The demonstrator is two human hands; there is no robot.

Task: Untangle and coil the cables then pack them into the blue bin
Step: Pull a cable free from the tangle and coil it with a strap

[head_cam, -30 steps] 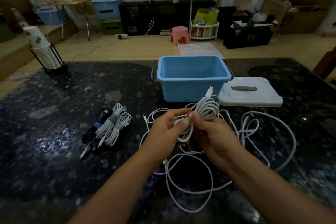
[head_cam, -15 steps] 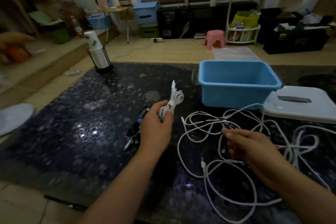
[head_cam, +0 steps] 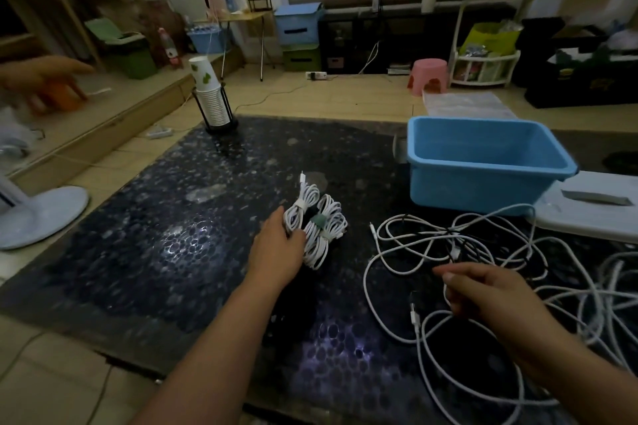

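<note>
left hand (head_cam: 276,248): fingers curled round the small coiled cable (head_cam: 301,209), setting it on the tabletop (head_cam: 172,235) right against the tied bundle (head_cam: 324,229); grip not let go yet.
right hand (head_cam: 483,290): over the loose tangle (head_cam: 483,252), fingers half curled with a white strand running under them; cannot tell if it pinches the strand or just hovers.
small coiled cable: white, wrapped at the middle with its own tie, plug end sticking up and away from the person.
tied bundle: white coils with a green strap, lying flat, a dark cable partly hidden under it.
loose tangle: several white cables and at least one dark one, looped over each other, spread from mid tabletop to the right edge of view.
blue bin (head_cam: 483,166): on the tabletop beyond the tangle, looks to have nothing in it; white lid (head_cam: 587,207) beside it on the right, one strand touching the lid.
step (judgement): coiling about half done, packing not begun.
risk 1: the small coil may spring open on release if its wrap is slack.
risk 2: pulling one strand from the tangle could tighten knots or drag the whole heap, since the loops cross many times.
risk 3: strands near the right edge could slide off the tabletop under a tug.
risk 4: dim light, dark cable easy to miss.
</note>
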